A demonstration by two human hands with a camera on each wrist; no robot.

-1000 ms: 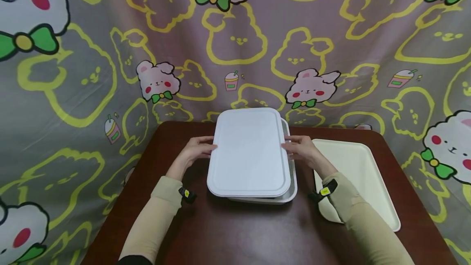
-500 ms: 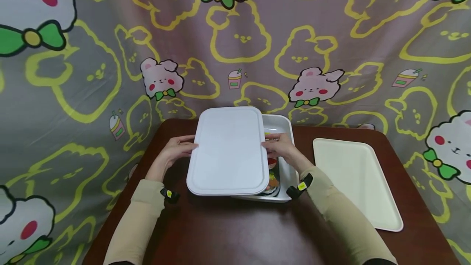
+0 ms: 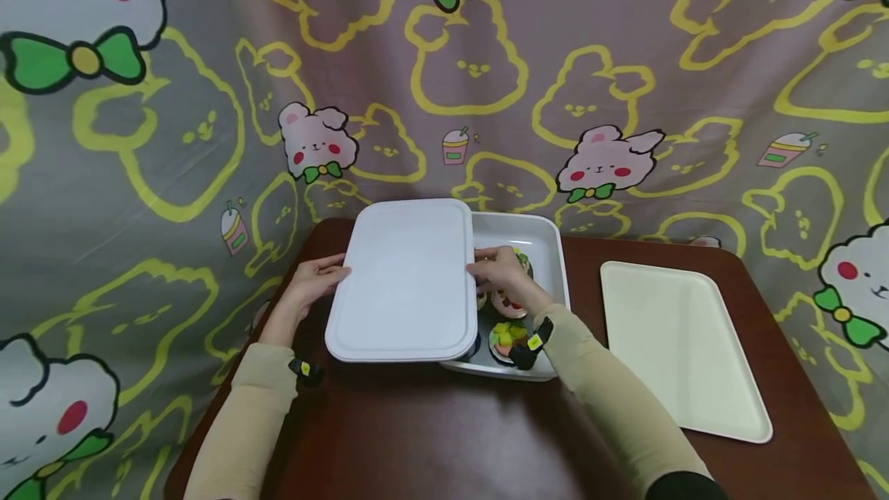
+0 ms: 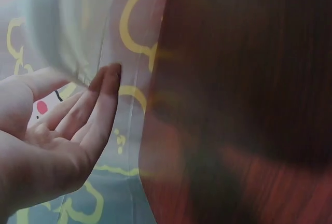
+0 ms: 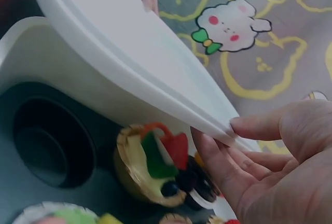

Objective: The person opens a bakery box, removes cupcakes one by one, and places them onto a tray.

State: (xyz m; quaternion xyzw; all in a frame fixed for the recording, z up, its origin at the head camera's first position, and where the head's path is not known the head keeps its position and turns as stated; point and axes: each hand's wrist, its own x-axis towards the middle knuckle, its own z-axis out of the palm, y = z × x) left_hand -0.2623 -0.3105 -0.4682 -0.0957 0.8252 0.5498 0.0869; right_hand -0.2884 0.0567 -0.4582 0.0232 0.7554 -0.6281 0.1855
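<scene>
Both hands hold a white rectangular lid [image 3: 406, 284], raised and partly covering a white bin [image 3: 561, 268]. My left hand [image 3: 312, 285] grips its left edge, thumb on top and fingers underneath. On the opposite edge, my right hand [image 5: 275, 162] pinches the rim between thumb and fingers. The bin's uncovered right part shows a dark muffin pan [image 5: 104, 99] holding small filled tarts that look like toy food. One tart [image 5: 124, 162] has red and green pieces on it; a round cup of the pan beside it has nothing in it. The lid hides the bin's left side.
A cream flat tray [image 3: 681, 346] lies on the right of the dark brown table [image 3: 430, 438]. Behind and to the left hangs a patterned curtain [image 3: 486, 83], close to the table's edges.
Both hands have carried the lid leftward from over the bin. More of the bin's right side, the pan and the tarts has come into sight. The cream tray stays on the table.
</scene>
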